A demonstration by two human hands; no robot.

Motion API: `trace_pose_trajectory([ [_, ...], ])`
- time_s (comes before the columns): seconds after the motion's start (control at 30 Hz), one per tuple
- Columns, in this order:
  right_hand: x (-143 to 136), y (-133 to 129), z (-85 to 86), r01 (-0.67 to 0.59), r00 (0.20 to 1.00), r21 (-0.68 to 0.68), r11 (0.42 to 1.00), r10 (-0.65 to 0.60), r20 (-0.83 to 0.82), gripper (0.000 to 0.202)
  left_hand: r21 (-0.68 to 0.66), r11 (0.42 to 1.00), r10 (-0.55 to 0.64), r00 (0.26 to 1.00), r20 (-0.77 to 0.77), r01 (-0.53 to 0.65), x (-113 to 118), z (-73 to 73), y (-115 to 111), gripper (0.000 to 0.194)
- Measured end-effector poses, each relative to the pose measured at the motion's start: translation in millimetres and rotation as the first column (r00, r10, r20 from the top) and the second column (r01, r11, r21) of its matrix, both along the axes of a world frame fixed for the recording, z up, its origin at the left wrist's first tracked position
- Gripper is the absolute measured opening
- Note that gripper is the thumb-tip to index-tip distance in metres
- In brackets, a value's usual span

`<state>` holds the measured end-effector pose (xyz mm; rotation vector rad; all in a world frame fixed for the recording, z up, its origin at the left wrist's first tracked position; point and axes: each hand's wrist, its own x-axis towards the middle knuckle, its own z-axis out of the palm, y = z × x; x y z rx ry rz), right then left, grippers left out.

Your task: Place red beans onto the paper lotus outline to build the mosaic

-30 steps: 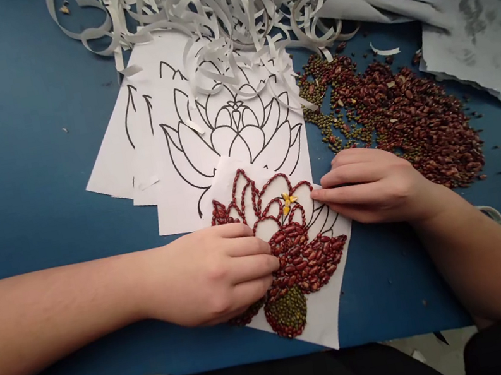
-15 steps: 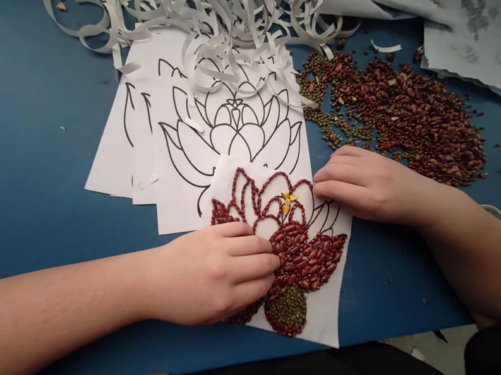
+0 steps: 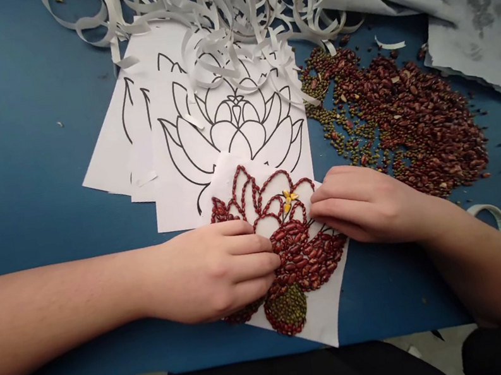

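A white sheet with a flower picture made of beans point(image 3: 306, 261) lies near the table's front edge. Red beans outline its upper petals and fill several lower ones; green mung beans point(image 3: 290, 307) fill a rounded part below, and yellow kernels point(image 3: 288, 199) sit near the centre. My left hand point(image 3: 219, 271) rests flat across the picture's left side, fingers extended and slightly bent. At the right edge of the flower, my right hand point(image 3: 354, 203) has its fingers drawn together in a pinch, touching the drawn petal lines. Whatever its fingertips hold is hidden.
A pile of red beans point(image 3: 431, 119) mixed with mung beans spreads on the blue table at right. Printed lotus sheets point(image 3: 229, 172) lie under the picture's top. Curled paper strips point(image 3: 220, 7) heap at the back, beside crumpled grey paper point(image 3: 476, 41). A pale ring-shaped object point(image 3: 496, 217) lies beyond my right forearm.
My right hand has moved slightly down and left, further onto the picture's right edge, covering more drawn lines. My left hand stays in place. The view has shifted a little.
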<state>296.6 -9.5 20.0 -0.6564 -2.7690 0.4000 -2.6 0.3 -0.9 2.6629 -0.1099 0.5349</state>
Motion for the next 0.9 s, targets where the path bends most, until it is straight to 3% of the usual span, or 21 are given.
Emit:
trace_pose_trajectory([
  [0.4, 1.3, 0.9, 0.6, -0.071, 0.997, 0.007, 0.997, 0.071, 0.029, 0.013, -0.008, 1.000, 0.006, 1.000, 0.000, -0.006, -0.4, -0.9, -0.3, 0.029],
  [0.63, 5.9, 2.2, 1.2, -0.048, 0.998, -0.046, 0.998, 0.046, -0.043, 0.015, -0.012, 1.000, -0.002, 1.000, -0.004, 0.002, -0.2, 0.2, 0.4, 0.032],
  [0.9, 3.0, 1.8, 0.1, -0.073, 0.997, -0.008, 0.997, 0.073, 0.026, 0.014, -0.004, 1.000, 0.004, 1.000, -0.009, -0.004, -0.5, -0.2, -0.8, 0.031],
])
